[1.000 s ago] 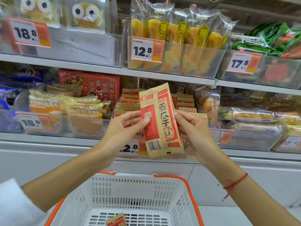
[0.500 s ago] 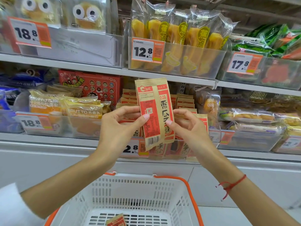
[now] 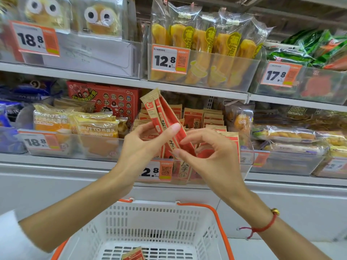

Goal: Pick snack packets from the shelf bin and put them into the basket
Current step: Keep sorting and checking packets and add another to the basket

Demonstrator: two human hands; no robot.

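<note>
Red-and-kraft paper, the snack packet (image 3: 165,119) stands edge-on above the basket (image 3: 187,218), likely turned for dropping. Our left hand (image 3: 142,147) pinches it; our right hand (image 3: 212,152), fingers loosely curled, touches its lower edge. Another packet (image 3: 133,254) lies inside already.

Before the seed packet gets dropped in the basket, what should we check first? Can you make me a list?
1. Packet held: ok, the left hand pinches it.
2. Right hand gripping too: cannot tell, its fingertips are at the lower edge.
3. Packet out of the shelf bin: ok, lifted in front of it.
4. Basket under the hands: ok, open top straight below.
5. Room in the basket: ok, only one packet shows on its floor.
</note>
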